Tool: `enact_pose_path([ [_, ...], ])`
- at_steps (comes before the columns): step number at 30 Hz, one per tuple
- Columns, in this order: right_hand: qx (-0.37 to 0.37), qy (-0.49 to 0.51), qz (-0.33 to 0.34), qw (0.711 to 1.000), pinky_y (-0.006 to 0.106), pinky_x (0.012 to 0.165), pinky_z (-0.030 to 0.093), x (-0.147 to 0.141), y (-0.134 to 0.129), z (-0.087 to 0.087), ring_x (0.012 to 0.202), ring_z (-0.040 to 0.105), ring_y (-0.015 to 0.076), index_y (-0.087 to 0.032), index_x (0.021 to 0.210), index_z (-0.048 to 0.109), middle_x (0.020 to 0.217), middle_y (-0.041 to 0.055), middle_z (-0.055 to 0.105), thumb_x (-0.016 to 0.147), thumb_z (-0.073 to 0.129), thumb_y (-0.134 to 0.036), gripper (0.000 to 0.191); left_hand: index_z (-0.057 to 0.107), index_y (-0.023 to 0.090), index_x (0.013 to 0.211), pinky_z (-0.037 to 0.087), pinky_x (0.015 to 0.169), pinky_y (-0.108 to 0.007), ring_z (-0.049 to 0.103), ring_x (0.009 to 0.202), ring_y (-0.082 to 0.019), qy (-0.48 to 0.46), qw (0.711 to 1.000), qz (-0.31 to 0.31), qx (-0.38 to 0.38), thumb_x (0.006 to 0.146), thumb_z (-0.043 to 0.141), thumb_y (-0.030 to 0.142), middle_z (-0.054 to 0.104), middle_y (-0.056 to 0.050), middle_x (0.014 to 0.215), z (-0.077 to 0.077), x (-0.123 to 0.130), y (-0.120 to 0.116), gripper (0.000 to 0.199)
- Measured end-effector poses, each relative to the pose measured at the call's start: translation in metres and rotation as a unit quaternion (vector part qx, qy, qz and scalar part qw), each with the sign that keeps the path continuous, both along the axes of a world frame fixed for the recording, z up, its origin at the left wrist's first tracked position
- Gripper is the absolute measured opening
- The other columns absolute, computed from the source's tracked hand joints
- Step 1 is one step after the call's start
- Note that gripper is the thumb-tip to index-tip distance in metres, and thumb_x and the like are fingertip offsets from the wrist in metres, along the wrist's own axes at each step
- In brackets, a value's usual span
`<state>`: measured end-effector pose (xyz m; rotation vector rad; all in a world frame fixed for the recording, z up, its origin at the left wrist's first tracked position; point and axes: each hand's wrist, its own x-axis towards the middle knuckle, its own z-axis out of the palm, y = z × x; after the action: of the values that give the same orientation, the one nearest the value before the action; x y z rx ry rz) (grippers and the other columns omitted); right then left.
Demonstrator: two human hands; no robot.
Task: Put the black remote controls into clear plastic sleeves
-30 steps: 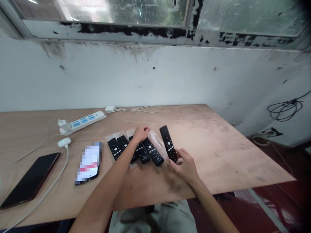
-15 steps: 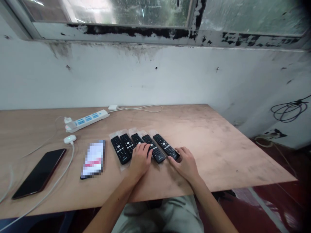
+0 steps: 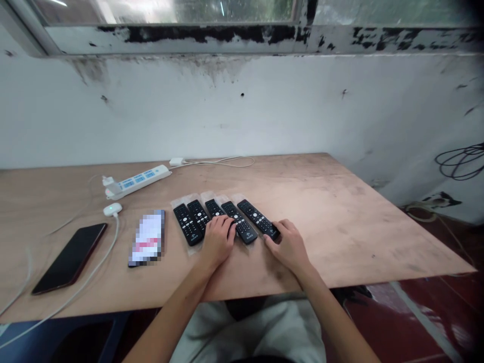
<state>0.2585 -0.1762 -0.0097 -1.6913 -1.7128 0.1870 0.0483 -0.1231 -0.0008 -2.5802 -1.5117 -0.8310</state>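
Note:
Several black remotes in clear plastic sleeves lie fanned side by side on the wooden table [image 3: 340,227]. My left hand [image 3: 219,237] rests over the lower part of the middle remote [image 3: 214,207], its fingertips reaching the edge of the remote to its right [image 3: 240,224]. At the right end of the row, my right hand [image 3: 285,242] has its thumb and fingers around the lower end of the rightmost remote [image 3: 257,218], which stays flat on the table. Two more remotes, the leftmost one [image 3: 187,225] and its neighbour [image 3: 198,214], lie left of my left hand.
Left of the remotes are a phone with a blurred bright screen [image 3: 148,239] and a dark phone [image 3: 71,257]. Behind them lie a white power strip [image 3: 141,181], a small white charger [image 3: 112,209] and white cables. A wall [image 3: 227,121] rises behind the table.
The camera view has tilted and shifted slightly, so the table appears a little higher. Both hands and the remotes keep nearly the same places relative to each other.

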Motion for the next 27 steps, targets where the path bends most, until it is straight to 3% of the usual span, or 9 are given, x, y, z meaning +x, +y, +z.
enact_pose_path([
  [5,-0.030,-0.023,0.007,0.999,0.032,0.077,0.042,0.002,0.001,0.007,0.085,0.054,0.0207,-0.020,0.095,0.062,0.089,0.0062,0.057,0.076,0.061,-0.030,0.022,0.060,0.016,0.102,0.040,0.091,-0.038,0.050,0.104,-0.023,0.001,1.000,-0.001,-0.006,0.093,0.040,0.025,0.060,-0.009,0.108,0.000,-0.001,0.000,0.023],
  [15,-0.091,-0.121,0.008,0.988,0.027,0.056,0.031,0.007,0.016,0.025,0.062,0.052,0.0160,-0.021,0.066,0.058,0.072,0.0041,0.058,0.065,0.067,-0.025,0.009,0.060,0.018,0.100,0.040,0.090,-0.038,0.051,0.103,-0.022,-0.009,1.000,-0.007,-0.017,0.092,0.040,0.024,0.061,-0.008,0.105,0.001,-0.002,0.000,0.022],
  [27,-0.107,-0.053,0.027,0.992,0.024,0.054,0.032,0.011,0.019,0.027,0.059,0.050,0.0132,-0.020,0.060,0.054,0.068,0.0013,0.057,0.064,0.065,-0.026,0.013,0.059,0.017,0.102,0.042,0.090,-0.040,0.052,0.102,-0.023,-0.017,1.000,-0.017,-0.012,0.091,0.042,0.023,0.061,-0.009,0.106,-0.001,-0.005,0.003,0.021],
])
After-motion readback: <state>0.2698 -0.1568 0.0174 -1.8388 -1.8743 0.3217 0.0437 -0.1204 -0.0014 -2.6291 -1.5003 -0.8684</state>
